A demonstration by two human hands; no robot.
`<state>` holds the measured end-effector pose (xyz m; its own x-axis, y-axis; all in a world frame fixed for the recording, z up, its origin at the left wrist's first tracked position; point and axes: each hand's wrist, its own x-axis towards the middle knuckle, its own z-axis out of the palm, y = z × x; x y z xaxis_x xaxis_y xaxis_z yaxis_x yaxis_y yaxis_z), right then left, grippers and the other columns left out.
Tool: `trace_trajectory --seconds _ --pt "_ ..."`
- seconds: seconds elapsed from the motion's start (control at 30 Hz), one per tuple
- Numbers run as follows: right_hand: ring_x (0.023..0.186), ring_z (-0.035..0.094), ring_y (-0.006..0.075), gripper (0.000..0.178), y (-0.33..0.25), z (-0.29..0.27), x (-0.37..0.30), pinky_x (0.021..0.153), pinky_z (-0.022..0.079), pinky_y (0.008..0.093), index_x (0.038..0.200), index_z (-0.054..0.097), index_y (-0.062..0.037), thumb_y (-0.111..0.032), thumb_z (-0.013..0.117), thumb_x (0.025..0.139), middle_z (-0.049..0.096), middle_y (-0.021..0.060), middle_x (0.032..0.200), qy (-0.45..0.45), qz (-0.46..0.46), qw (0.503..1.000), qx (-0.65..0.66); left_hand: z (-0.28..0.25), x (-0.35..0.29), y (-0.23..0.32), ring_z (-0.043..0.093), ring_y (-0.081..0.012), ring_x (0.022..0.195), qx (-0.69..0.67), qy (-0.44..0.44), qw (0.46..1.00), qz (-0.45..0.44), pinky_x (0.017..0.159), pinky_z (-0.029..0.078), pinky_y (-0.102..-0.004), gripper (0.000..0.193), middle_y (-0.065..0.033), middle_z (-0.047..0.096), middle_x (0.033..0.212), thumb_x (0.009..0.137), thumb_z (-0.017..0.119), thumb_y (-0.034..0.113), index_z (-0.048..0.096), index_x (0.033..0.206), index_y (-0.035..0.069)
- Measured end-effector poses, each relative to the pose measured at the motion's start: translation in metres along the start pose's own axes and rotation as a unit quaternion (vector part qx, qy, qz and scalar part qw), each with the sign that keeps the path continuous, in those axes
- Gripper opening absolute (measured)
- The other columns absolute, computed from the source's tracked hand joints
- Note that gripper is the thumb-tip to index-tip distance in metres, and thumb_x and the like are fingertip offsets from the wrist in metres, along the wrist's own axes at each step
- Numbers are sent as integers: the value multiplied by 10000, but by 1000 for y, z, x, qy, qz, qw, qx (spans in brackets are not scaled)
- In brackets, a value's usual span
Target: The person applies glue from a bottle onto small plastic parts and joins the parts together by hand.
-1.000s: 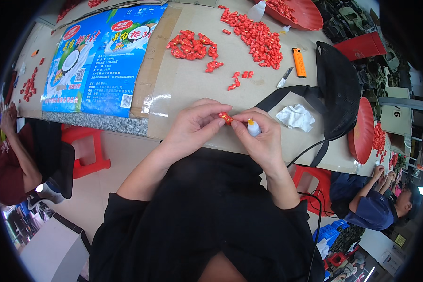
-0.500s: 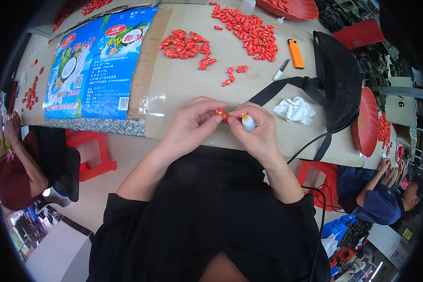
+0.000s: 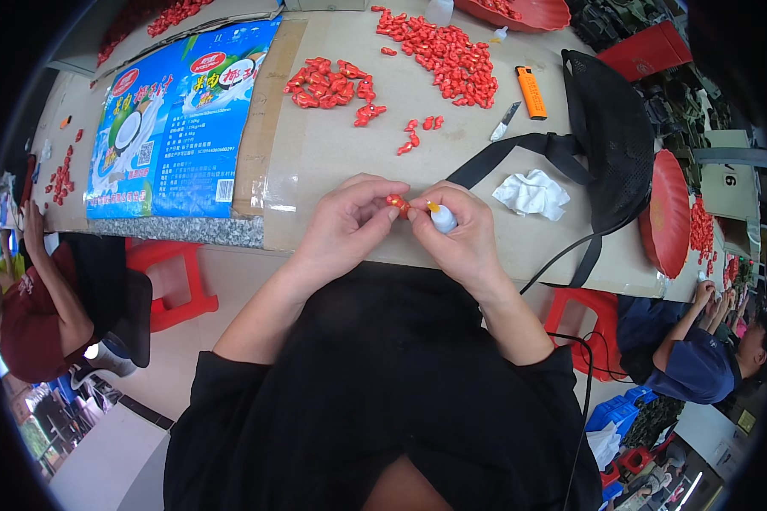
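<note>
Over table edge (image 3: 283,232), L hand (image 3: 349,221) pinches red pc (image 3: 396,203); R hand (image 3: 470,234) grips white btl (image 3: 444,221).

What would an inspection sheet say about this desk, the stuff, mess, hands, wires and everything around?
Surface: tan-covered table, clear tape near its front edge.
Work things: small red piece; white bottle with yellow tip; piled red pieces.
Clutter: orange lighter, blade, crumpled tissue, black bag.
Hands: left hand pinches the small red piece; right hand holds the white bottle.
Cables: black cable over the front edge.
Surroundings: red stools; one person left, another right.
</note>
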<state>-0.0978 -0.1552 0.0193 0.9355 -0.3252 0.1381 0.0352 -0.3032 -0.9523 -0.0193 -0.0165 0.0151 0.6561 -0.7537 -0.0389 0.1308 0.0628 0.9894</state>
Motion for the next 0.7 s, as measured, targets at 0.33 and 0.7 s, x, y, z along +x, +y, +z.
trace_trajectory --seconds 0.33,0.7 --pt "617 534 183 74 0 0 0 556 413 265 721 552 15 -20 594 670 539 94 678 2 -6 1000 -1 1 0 0 508 -78 810 13 3 1000 5 661 429 -199 234 -52 469 963 808 488 -34 532 1037 -26" --pt "605 525 166 71 -1 2 1 543 404 258 712 546 16 -25 596 682 530 94 669 14 -1 1000 6 0 -1 -2 511 -84 838 9 -2 1000 8 685 431 -201 250 -54 460 985 810 478 -41 522 1056 -25"
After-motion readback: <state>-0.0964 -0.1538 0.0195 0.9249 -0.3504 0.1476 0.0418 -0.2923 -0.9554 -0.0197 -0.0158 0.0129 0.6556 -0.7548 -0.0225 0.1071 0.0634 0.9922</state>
